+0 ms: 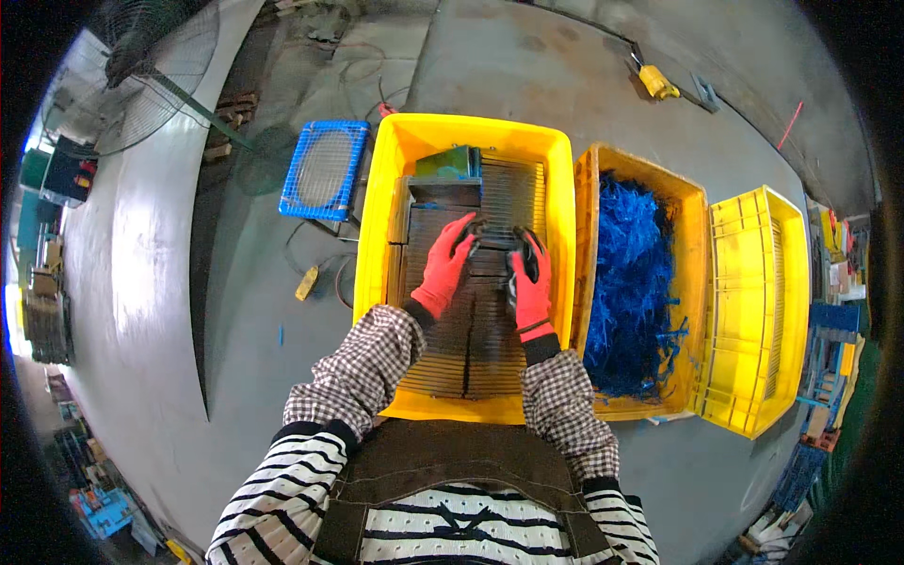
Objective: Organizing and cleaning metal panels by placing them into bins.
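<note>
A deep yellow bin (389,282) stands in front of me, packed with rows of thin dark plates (438,363) set on edge. My left hand (446,267), in a red glove with black fingers, reaches over the middle rows. Its fingers are loosely bent and apart from the thumb. My right hand (532,282), gloved alike, is nearer the bin's right wall, thumb and bent fingers apart. Plates lie beneath and between the hands; I see no piece clearly held. At the far left inside, a dark box-like piece (445,193) sits higher, with a greenish flat piece (441,162) behind it.
An orange-yellow bin (586,254) of blue shreds (629,282) stands right of my bin, with a yellow slatted crate (744,311) beyond. At left are a blue-edged stool (325,169), a large fan (132,66) and a yellow block (307,282) beside a floor cable.
</note>
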### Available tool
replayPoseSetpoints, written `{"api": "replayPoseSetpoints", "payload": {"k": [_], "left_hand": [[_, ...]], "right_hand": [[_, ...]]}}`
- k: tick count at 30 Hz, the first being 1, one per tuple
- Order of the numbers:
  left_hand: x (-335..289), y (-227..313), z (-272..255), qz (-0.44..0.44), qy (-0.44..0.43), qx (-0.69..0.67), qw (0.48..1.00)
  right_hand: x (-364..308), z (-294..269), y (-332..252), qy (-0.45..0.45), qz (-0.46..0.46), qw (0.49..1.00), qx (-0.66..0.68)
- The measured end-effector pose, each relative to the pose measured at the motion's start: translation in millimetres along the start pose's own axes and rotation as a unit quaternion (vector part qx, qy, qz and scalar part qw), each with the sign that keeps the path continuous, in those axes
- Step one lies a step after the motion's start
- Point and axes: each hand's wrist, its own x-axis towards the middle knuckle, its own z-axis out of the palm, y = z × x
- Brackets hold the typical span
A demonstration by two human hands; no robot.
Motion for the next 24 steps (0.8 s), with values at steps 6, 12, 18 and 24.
{"api": "replayPoseSetpoints", "payload": {"k": [6, 12, 18, 24], "left_hand": [[-9, -22, -9, 0.034, -0.037, 0.052, 0.997], [57, 31, -47, 0.167, -0.003, 0.396, 0.903], [113, 6, -79, 0.088, -0.27, 0.595, 0.752], [104, 53, -70, 0.238, -0.061, 0.435, 0.866]], "right_hand": [[3, -11, -76, -0.312, -0.189, 0.764, -0.532], [10, -11, -54, -0.272, -0.238, 0.778, -0.514], [7, -12, -57, -0.273, -0.252, 0.791, -0.486], [5, -15, -54, -0.274, -0.236, 0.803, -0.474]]}}
